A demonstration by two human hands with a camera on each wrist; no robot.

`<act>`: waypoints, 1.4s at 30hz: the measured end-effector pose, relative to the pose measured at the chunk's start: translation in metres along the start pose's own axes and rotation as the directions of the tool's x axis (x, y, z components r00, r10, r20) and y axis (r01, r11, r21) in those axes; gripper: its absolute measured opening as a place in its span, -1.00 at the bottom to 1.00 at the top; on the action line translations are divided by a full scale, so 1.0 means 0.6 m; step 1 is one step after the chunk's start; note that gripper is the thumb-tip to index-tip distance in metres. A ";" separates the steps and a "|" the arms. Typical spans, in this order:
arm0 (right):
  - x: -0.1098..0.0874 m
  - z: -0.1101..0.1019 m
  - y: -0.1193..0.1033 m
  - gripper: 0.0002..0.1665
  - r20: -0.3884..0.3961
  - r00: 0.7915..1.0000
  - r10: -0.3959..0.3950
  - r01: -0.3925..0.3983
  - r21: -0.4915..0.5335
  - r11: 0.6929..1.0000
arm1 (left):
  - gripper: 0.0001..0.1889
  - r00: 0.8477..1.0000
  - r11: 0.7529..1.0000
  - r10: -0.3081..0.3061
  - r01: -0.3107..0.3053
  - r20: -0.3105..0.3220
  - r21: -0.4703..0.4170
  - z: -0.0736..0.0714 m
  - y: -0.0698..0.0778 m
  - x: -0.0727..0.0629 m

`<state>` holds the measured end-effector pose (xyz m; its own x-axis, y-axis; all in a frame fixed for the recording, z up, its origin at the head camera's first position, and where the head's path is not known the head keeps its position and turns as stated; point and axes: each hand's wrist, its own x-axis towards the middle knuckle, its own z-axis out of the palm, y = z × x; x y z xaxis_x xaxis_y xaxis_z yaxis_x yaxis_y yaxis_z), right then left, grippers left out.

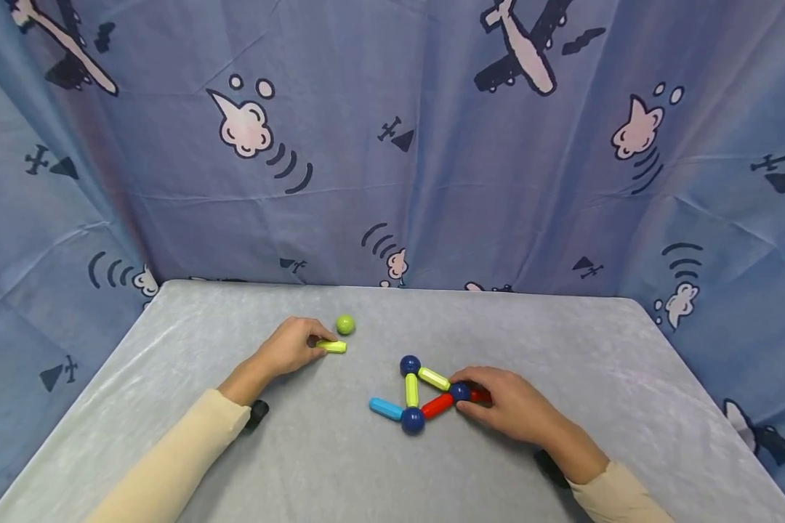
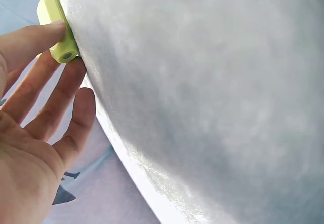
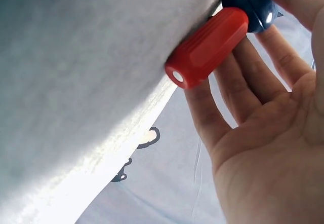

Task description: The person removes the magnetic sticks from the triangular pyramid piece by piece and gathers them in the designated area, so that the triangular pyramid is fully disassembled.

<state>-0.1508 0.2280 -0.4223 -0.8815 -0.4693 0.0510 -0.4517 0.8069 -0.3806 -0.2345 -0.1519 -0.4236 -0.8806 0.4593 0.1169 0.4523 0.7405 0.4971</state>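
Note:
My left hand (image 1: pixel 291 346) pinches a yellow-green magnetic rod (image 1: pixel 335 347) between thumb and fingers, low over the table; the rod's end shows a grey disc in the left wrist view. Just beyond it sits a green ball (image 1: pixel 345 325). With thumb and fingers, my right hand (image 1: pixel 513 403) grips a dark blue ball (image 1: pixel 459 392) at the right corner of a triangle of rods and balls. From that ball a red rod (image 3: pixel 207 49) sticks out toward the palm. The triangle's sides are a red rod (image 1: pixel 437 405) and two yellow-green rods (image 1: pixel 434 378).
Two more dark blue balls (image 1: pixel 413 420) make the triangle's other corners. A light blue rod (image 1: pixel 386 408) points left from the near one. The table (image 1: pixel 314 450) has a pale grey cloth, and a blue patterned curtain (image 1: pixel 340 145) hangs behind it.

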 end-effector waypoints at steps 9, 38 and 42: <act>0.002 0.000 -0.002 -0.62 -0.009 1.000 0.020 -0.020 -0.030 0.999 | -0.73 1.000 1.000 -0.006 0.006 0.005 0.005 0.004 -0.002 0.000; 0.026 -0.009 0.013 -0.59 -0.052 0.999 0.003 -0.008 -0.096 0.995 | -0.69 1.000 1.000 -0.001 0.001 0.008 -0.028 0.007 -0.009 -0.003; 0.034 -0.015 0.014 -0.60 -0.042 0.999 0.003 -0.007 -0.110 0.994 | -0.71 1.000 1.000 -0.002 0.002 0.002 -0.026 0.006 -0.008 -0.001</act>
<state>-0.1738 0.2285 -0.4161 -0.8878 -0.4516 0.0891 -0.4576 0.8448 -0.2775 -0.2358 -0.1542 -0.4291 -0.8811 0.4591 0.1139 0.4466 0.7282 0.5198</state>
